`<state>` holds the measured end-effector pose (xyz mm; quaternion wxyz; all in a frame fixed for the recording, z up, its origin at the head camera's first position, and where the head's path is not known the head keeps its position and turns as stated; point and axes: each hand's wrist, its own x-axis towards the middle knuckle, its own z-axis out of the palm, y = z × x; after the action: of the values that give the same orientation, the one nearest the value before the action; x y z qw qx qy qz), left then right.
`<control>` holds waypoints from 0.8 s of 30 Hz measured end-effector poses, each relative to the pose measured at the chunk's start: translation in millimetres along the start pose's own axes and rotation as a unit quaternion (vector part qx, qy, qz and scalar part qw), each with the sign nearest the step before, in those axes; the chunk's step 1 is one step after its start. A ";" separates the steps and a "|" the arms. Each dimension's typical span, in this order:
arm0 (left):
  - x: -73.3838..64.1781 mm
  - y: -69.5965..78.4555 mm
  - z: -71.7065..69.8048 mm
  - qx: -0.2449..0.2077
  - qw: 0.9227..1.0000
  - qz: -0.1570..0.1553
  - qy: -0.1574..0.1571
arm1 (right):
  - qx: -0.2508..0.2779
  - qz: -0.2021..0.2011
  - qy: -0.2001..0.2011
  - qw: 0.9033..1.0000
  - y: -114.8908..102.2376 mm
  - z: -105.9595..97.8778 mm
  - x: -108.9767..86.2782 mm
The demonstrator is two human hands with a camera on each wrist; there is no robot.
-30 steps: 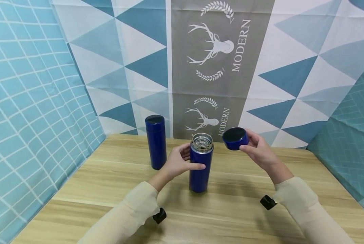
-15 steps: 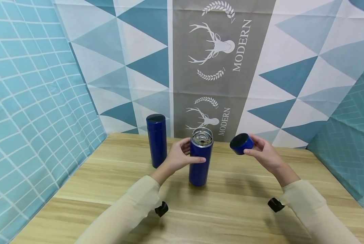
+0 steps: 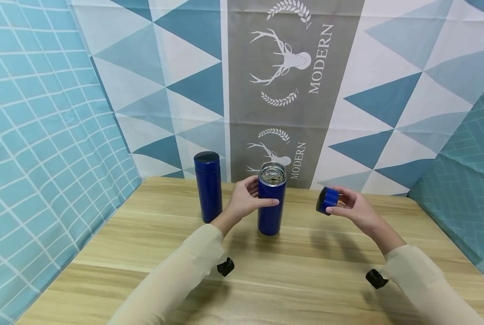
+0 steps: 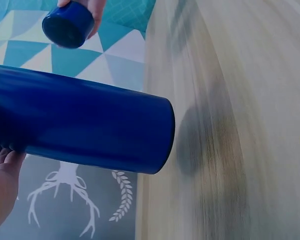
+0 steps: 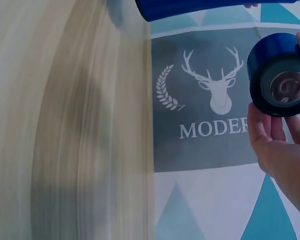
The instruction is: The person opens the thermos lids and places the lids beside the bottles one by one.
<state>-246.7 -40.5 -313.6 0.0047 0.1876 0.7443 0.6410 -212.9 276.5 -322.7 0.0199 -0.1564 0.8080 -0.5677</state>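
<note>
above the wood-grain tabletop point(image 3: 298, 289), towards its back edge, hangs a blue cylindrical flask point(image 3: 269, 212), long axis near upright, gripped by the left hand point(image 3: 246, 198). the right hand point(image 3: 359, 212) pinches a short round blue cap point(image 3: 329, 201), right of and lower than the flask's mouth, black top facing leftward. only the right wrist view shows the cap's underside; the left wrist view seems to show a gap under the flask.

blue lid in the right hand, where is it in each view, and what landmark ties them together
Head: the lid is right of centre, below the middle, in the right hand.
Left wrist: the lid is at upper left, above the bottle.
Right wrist: the lid is near the right edge, upper half.
Shared landmark: the gray deer-print panel.
</note>
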 end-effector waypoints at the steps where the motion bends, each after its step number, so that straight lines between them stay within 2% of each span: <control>1: 2.0 -1.3 1.2 0.000 1.000 -0.001 0.003 | -0.006 0.006 0.000 1.000 0.9 -0.6 -0.7; 5: 10.6 -6.6 3.8 0.001 1.000 -0.003 0.018 | -0.041 0.010 -0.003 0.999 5.2 -1.5 -3.2; 9: 18.7 -9.0 2.5 -0.001 0.999 0.004 0.035 | -0.095 -0.014 -0.001 0.995 8.2 -0.2 -5.2; 14: 25.8 -12.4 -0.9 -0.010 0.998 0.001 0.056 | -0.168 -0.030 0.008 0.985 10.4 5.5 -5.5; 18: 29.3 -16.3 -1.2 -0.010 0.998 -0.009 0.064 | -0.227 -0.034 0.013 0.973 13.1 10.8 -3.4; 21: 32.0 -21.7 0.2 -0.011 0.998 -0.015 0.066 | -0.255 -0.044 0.012 0.966 16.3 14.9 -1.7; 24: 33.1 -26.2 1.8 -0.013 0.997 -0.020 0.068 | -0.267 -0.044 0.012 0.963 20.3 20.3 0.2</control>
<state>-284.2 -32.1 -331.2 -0.0302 0.1286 0.7380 0.6618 -213.5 264.2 -348.7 -0.0572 -0.1845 0.9228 -0.3333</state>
